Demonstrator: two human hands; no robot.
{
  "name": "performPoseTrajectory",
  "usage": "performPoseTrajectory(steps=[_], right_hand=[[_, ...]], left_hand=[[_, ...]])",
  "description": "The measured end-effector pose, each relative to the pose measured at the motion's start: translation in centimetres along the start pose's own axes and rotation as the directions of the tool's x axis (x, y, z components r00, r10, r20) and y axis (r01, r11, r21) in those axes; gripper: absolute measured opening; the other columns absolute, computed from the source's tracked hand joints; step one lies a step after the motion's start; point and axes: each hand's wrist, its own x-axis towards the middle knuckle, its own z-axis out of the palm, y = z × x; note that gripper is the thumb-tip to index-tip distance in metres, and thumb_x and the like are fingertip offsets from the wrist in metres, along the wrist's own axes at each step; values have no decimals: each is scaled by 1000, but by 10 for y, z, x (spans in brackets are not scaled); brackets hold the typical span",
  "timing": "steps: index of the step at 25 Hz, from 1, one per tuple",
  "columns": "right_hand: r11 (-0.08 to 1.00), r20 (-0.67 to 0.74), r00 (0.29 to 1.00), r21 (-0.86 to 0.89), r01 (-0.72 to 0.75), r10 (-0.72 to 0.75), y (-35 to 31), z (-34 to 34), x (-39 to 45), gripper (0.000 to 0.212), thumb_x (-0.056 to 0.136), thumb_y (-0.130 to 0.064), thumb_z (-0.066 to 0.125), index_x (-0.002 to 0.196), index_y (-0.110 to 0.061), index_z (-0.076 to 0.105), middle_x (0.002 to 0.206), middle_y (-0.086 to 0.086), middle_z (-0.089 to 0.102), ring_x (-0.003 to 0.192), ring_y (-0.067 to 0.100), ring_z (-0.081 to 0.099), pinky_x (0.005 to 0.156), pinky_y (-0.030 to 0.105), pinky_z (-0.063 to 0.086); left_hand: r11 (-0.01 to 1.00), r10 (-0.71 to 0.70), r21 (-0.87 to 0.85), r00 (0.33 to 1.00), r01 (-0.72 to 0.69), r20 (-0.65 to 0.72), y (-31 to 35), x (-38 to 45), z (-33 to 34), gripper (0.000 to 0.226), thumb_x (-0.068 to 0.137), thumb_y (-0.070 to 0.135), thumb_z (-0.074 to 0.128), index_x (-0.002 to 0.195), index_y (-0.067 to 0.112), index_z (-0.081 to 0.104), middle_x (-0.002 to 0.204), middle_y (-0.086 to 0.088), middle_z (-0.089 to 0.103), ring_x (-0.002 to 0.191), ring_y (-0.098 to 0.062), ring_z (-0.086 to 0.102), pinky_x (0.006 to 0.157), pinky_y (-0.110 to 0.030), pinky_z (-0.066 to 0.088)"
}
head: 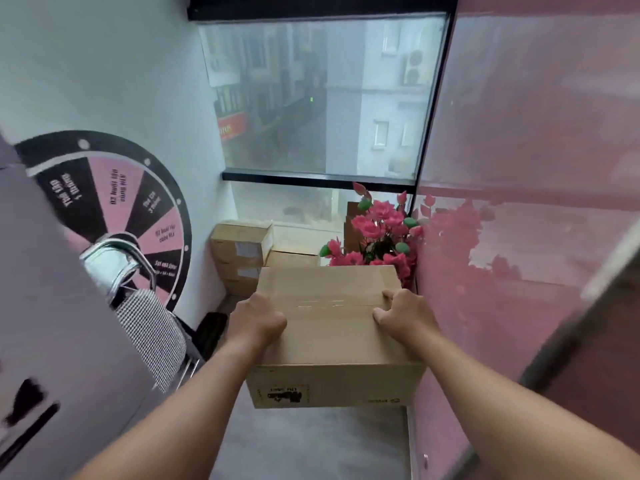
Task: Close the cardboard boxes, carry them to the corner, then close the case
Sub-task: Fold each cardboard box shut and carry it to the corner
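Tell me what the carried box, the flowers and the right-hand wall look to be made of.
Carried box: brown corrugated cardboard, matte, with a glossy clear tape strip along its top seam. Flowers: likely artificial, fabric or plastic, given their uniform vivid pink. Right-hand wall: smooth glossy pink panel, perhaps glass or acrylic, since it mirrors the flowers.

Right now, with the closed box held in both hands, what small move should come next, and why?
Probably carry the cardboard box forward and lower it toward the stacked boxes in the corner. Its flaps are shut, the left hand and right hand grip its sides, and it hangs above the floor.
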Motion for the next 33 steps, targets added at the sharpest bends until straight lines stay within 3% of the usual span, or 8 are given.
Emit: performPoseTrajectory(steps=[3, 6, 9, 14, 19, 24, 29, 33], right_hand=[[1000, -1, 1000, 2, -30, 30, -13, 15, 81, 49, 85, -37, 64, 129, -17, 65, 124, 14, 66, 109, 34, 63, 95, 38, 49], [1000, 7, 1000, 1, -27, 27, -22, 40, 170, 43, 83, -36, 65, 120, -16, 68, 113, 10, 70, 106, 33, 64, 92, 39, 50], [1000, 51, 999, 11, -3, 2, -31, 66, 256, 40, 82, -35, 63, 117, -15, 67, 110, 8, 70, 103, 31, 64, 87, 38, 51], [998, 148, 987, 36, 51, -56, -56, 97, 409, 41, 84, -35, 62, 120, -15, 66, 113, 8, 69, 106, 30, 63, 87, 39, 53], [998, 170, 983, 40, 57, -63, -88, 115, 528, 38, 83, -33, 63, 115, -13, 67, 109, 7, 71, 104, 31, 64, 86, 39, 53], [999, 212, 977, 43, 12, -21, -126, 163, 651, 45, 84, -29, 64, 127, -15, 65, 119, 7, 70, 111, 30, 64, 92, 38, 52], [988, 236, 963, 52, -145, 129, -147, 212, 753, 59, 83, -16, 56, 141, -21, 57, 139, 5, 60, 127, 28, 56, 100, 33, 46], [969, 290, 933, 58, -239, 213, -147, 253, 818, 66, 81, -15, 57, 146, -25, 52, 145, 3, 55, 132, 28, 51, 105, 36, 43]], left_hand=[[1000, -13, -21, 1000, 12, -8, 2, 78, 12, 22, 71, 24, 50, 81, 11, 64, 79, -7, 64, 75, -30, 55, 64, -30, 37], [997, -64, -55, 998, 63, -26, 1, 158, 32, 11, 74, 19, 56, 76, 12, 64, 74, -1, 62, 70, -24, 54, 57, -28, 35], [990, -124, -64, 992, 123, -3, -1, 233, 50, 10, 73, 16, 57, 64, 14, 54, 67, -4, 59, 64, -23, 54, 48, -27, 30], [978, -206, -48, 979, 205, -8, -2, 385, 58, 13, 72, 10, 55, 59, 10, 52, 62, -5, 58, 69, -29, 58, 49, -26, 32], [975, -221, -24, 975, 221, 0, -12, 501, 54, 20, 76, 16, 64, 91, 12, 76, 94, -7, 75, 96, -29, 68, 75, -28, 50], [976, -214, -25, 976, 215, 49, -43, 643, 79, 20, 78, 16, 62, 92, 12, 74, 101, -11, 74, 101, -32, 66, 84, -32, 52], [989, -141, -13, 973, 146, 182, -83, 775, 105, 42, 85, 29, 64, 123, 15, 69, 125, -6, 68, 117, -28, 61, 99, -33, 48], [991, -130, 19, 957, 130, 258, -106, 856, 136, 47, 88, 20, 60, 135, 20, 62, 135, -6, 63, 124, -29, 57, 101, -34, 45]])
